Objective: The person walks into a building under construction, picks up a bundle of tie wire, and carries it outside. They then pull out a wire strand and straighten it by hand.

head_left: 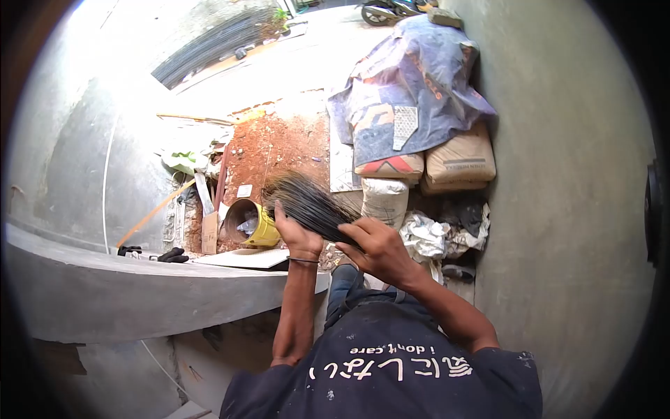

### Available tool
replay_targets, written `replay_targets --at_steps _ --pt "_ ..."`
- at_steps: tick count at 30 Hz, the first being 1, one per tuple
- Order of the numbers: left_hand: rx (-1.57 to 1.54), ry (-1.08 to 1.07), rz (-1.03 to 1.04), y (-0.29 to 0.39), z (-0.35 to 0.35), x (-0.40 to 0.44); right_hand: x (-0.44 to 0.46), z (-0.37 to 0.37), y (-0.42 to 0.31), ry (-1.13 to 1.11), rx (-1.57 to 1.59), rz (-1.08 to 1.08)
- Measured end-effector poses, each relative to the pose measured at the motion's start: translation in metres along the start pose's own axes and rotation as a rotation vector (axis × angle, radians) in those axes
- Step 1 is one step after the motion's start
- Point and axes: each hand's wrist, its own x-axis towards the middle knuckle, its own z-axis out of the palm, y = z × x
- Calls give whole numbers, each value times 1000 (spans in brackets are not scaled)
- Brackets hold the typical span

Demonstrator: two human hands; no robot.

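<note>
Above reddish soil (296,136), right fingers (368,229) grasp dark bristles (307,202) against the left hand (301,239), its grip unclear.

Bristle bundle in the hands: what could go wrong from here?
The far end of the bristle bundle fans out past the left hand, so loose strands might slip out if the right hand eases its grip. Dropped strands could also pick up dirt from the reddish soil below, or perhaps fall by the yellow bucket.
</note>
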Motion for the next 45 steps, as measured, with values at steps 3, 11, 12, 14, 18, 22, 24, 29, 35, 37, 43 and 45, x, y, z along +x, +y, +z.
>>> replay_targets --at_steps 3,11,12,14,18,22,24,29,35,37,43,45 --pt "-8 -17 41 -1 1 17 41 17 9 -131 -91 -51" --pt "-125 51 65 1 -11 84 88 58 51 -212 -73 -55" --pt "-132 94 59 1 -16 95 93 69 60 -177 4 -19" --pt "-159 155 58 3 -32 124 109 85 71 -209 -16 1" --pt "-154 196 50 20 -57 193 158 139 104 -277 -108 6" --pt "-192 203 91 46 -91 284 223 208 142 -364 -180 -8" --pt "-239 204 108 73 -88 323 266 247 162 -376 -175 -20" --pt "-297 256 103 141 -98 404 343 306 189 -390 16 53" --pt "-214 258 151 211 -76 510 451 355 219 -349 198 83" --pt "-206 269 148 228 -70 547 493 372 233 -366 369 134" --pt "-210 314 271 267 -62 688 620 445 323 -564 723 299" --pt "-231 293 248 278 -74 745 666 468 356 -645 1266 630"
